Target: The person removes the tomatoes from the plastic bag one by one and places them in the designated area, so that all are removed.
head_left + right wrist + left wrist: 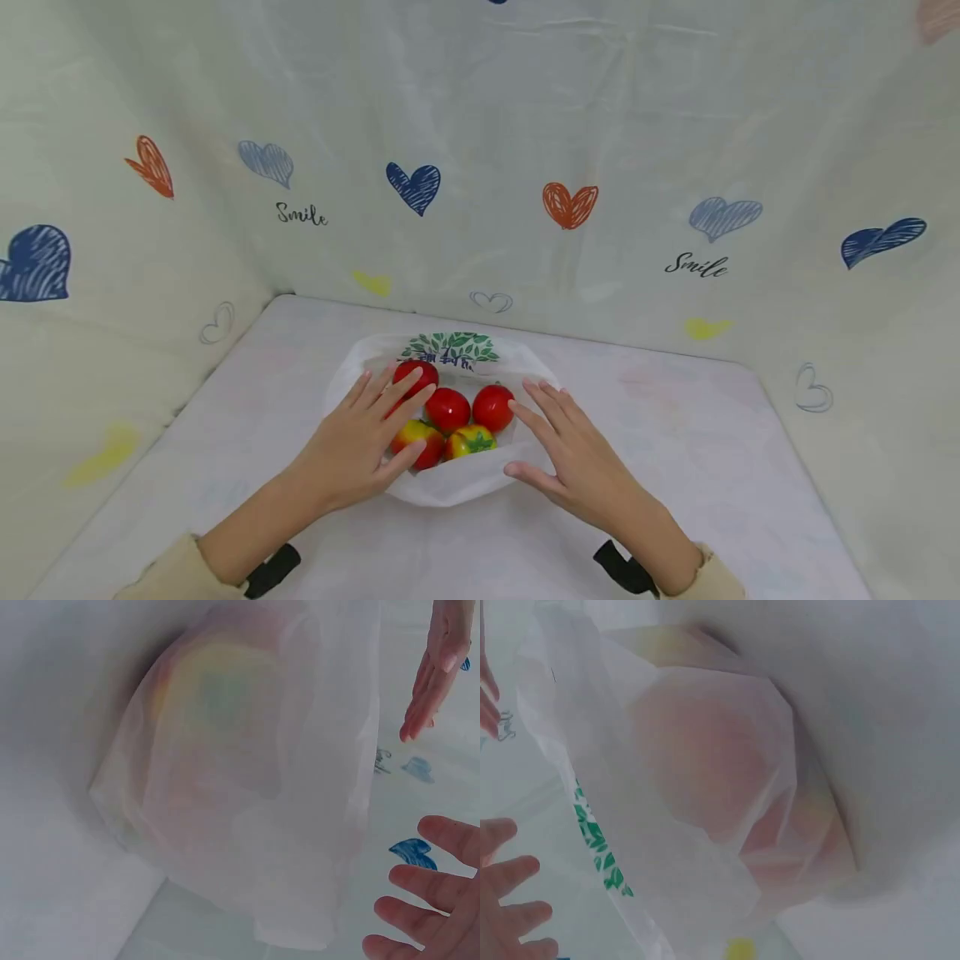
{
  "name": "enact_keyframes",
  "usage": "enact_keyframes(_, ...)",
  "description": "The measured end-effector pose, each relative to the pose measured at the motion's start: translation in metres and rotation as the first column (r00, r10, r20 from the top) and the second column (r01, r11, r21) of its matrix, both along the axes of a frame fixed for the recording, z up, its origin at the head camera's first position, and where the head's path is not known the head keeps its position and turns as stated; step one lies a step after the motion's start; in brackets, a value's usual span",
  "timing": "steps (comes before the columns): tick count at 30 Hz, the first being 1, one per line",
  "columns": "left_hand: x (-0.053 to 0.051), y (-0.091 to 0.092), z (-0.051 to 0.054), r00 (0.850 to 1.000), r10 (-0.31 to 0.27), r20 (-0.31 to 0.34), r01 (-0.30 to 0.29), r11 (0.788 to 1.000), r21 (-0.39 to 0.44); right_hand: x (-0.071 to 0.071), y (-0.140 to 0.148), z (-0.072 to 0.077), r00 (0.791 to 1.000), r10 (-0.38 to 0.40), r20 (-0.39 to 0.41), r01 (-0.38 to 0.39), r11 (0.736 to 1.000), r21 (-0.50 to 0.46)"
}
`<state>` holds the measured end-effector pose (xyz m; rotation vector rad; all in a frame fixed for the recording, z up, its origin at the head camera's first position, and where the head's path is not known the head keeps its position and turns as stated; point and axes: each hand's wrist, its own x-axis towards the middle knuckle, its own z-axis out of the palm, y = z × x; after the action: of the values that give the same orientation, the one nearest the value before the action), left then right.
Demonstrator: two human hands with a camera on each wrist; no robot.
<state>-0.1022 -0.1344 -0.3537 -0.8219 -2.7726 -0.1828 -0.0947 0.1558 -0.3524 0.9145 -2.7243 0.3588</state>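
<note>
Your left hand [367,437] is spread wide above the left side of the white bag [450,490], and your right hand [573,458] is spread wide by its right edge. The bag sits open on the table [712,467], red and yellow fruits [447,411] inside, green leaf print [453,343] on the far side.
</note>
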Motion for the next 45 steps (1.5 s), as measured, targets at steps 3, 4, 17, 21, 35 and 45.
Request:
enact_keyframes(3,0.000,-0.001,0.001,1.000,0.020,0.014,-0.020,1.000,0.015,-0.005,-0.007,-0.002,0.999,-0.011,0.046,0.012,0.999,-0.041)
enact_keyframes(4,0.000,-0.001,0.002,1.000,0.027,0.011,-0.027,0.999,0.022,-0.007,-0.009,-0.004,0.998,-0.012,0.061,0.016,0.998,-0.054)
enact_keyframes(17,0.000,-0.010,-0.002,0.988,0.148,0.032,-0.150,0.987,0.054,-0.017,-0.033,-0.020,0.976,-0.032,0.214,0.081,0.971,-0.226)
enact_keyframes(21,0.000,-0.015,-0.002,0.984,0.175,0.044,-0.177,0.983,0.054,-0.018,-0.037,-0.023,0.967,-0.027,0.253,0.092,0.964,-0.249)
enact_keyframes(35,0.005,-0.030,-0.016,0.937,0.321,0.139,-0.340,0.928,0.150,-0.022,-0.046,-0.047,0.943,0.010,0.331,0.090,0.954,-0.286)
enact_keyframes(45,0.011,-0.033,-0.028,0.882,0.371,0.290,-0.444,0.861,0.249,-0.024,-0.049,-0.062,0.909,-0.002,0.417,0.141,0.943,-0.301)
